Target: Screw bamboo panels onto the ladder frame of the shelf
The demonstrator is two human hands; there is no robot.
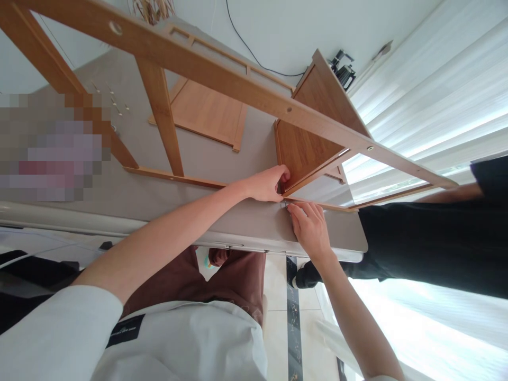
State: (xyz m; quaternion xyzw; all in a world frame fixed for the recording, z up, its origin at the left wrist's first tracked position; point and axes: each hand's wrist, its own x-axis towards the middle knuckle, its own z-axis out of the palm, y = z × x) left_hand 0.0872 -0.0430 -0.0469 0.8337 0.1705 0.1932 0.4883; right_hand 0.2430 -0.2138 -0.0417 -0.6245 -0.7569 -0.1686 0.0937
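Note:
A wooden frame (pixel 190 64) with long rails and slats stands on the grey table. Inside its right part an upright wooden panel (pixel 313 140) meets the low rail (pixel 198 181). My left hand (pixel 266 184) is closed at the panel's lower near corner, fingers curled against its edge and the rail. Just right of it, my right hand (pixel 311 225) pinches a small thin metal piece (pixel 284 204) at the outer side of the rail; its exact kind is too small to tell, and the fingers partly hide it.
A flat wooden panel (pixel 212 108) and a narrow wooden frame piece (pixel 226 53) lie farther back on the table (pixel 254 153). Several small pins (pixel 113 99) lie at the left. A person in black clothes (pixel 420 243) stands at the right, near white curtains (pixel 448 69). A blurred patch covers the left edge.

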